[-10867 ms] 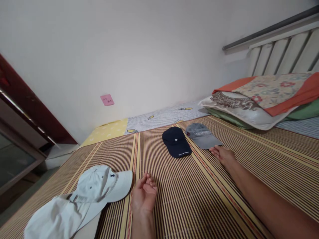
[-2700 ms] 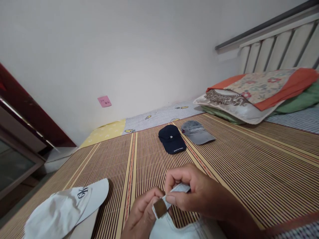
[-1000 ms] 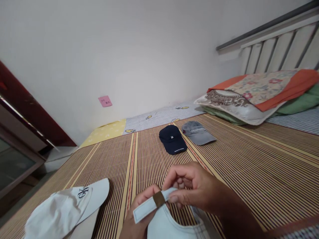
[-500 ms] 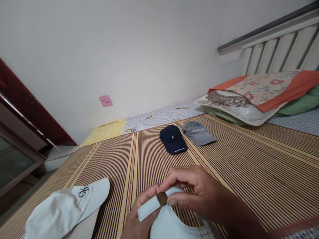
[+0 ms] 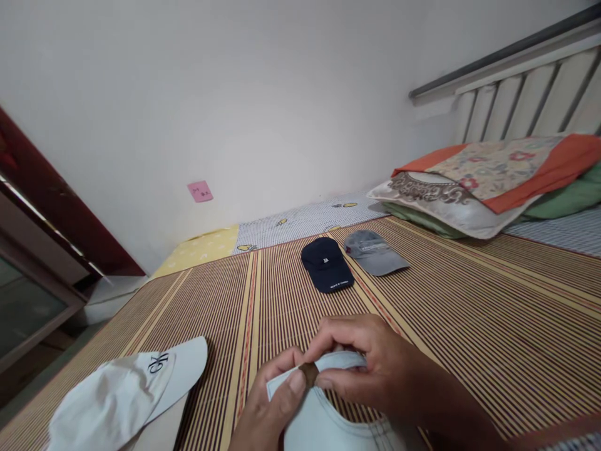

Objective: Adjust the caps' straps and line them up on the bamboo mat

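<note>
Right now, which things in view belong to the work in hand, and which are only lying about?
In the work: pale cap, its strap, brown buckle.
Apparently just lying about: navy cap, grey cap, white lettered cap, pillows.

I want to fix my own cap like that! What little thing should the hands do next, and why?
Probably the right hand should gently draw the strap flat, away from the buckle, because it bows up there. The left hand could stay put, since its thumb already holds the strap's end beside the buckle.
</note>
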`<state>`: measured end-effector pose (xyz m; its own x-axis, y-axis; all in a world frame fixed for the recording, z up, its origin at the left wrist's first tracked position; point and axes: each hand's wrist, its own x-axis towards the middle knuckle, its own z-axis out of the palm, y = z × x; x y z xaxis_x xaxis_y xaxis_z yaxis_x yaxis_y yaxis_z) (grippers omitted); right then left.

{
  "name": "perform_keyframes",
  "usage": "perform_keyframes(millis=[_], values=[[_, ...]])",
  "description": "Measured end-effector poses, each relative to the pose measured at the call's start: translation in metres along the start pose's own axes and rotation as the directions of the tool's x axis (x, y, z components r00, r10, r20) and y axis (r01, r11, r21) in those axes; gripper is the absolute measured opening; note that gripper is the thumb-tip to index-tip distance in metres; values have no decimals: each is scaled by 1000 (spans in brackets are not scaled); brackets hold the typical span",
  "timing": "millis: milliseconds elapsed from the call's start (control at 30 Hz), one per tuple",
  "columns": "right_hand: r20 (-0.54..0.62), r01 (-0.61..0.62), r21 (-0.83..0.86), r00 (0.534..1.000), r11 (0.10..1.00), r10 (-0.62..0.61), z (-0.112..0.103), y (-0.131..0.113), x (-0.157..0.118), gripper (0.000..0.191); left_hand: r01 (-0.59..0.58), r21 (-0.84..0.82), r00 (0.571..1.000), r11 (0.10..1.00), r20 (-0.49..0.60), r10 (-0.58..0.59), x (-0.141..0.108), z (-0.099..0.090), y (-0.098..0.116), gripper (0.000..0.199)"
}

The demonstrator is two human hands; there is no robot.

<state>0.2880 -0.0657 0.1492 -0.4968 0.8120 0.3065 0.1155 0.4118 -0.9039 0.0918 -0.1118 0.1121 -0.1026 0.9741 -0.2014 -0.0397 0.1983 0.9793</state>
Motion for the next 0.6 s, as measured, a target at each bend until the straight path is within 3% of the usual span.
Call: perform_keyframes(millis=[133, 267, 467, 600], values=[[8, 26, 55, 1000, 998, -27, -1, 2, 0, 15, -61, -105, 968, 993, 236, 84, 12, 1, 1, 48], [55, 4, 201, 998, 980, -15, -2, 9, 1, 19, -31, -206, 939, 978, 331, 99, 20, 3, -1, 54], [58, 14, 220, 998, 975, -28, -1, 13, 2, 23, -24, -173, 943, 985, 322, 80, 21, 2, -3, 60], [63, -41, 116, 997, 992, 34, -2, 8, 2, 27, -18, -125, 987, 992, 157, 38, 16, 4, 0, 53]])
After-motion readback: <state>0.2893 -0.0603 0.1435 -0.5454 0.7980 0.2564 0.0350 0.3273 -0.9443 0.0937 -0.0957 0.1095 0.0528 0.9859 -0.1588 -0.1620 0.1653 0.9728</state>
